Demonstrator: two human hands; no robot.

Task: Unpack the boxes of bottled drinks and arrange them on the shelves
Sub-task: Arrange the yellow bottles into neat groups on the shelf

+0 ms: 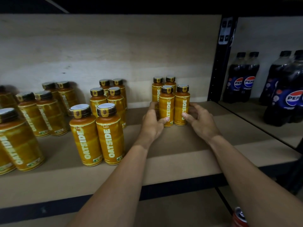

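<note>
Orange left bottle (166,105) and right bottle (182,104) upright on the shelf (180,145), left hand (152,123) gripping one, right hand (200,122) the other

Dim light falls on a tan board shelf (180,154), pale back panel (98,46) and black metal upright (218,71).

Pepsi bottles (241,79) are standing upright in the right bay, a pair side by side at the back, touching. More Pepsi (288,97) is sitting nearer the camera, partly cut off by the frame edge. All are showing black caps and dark cola. Black post (218,66) is dividing the two bays, with a glossy tag (227,31) sitting near its top. Red can (239,217) is poking in bottom right, below the shelf (180,169), silver top showing.
</note>
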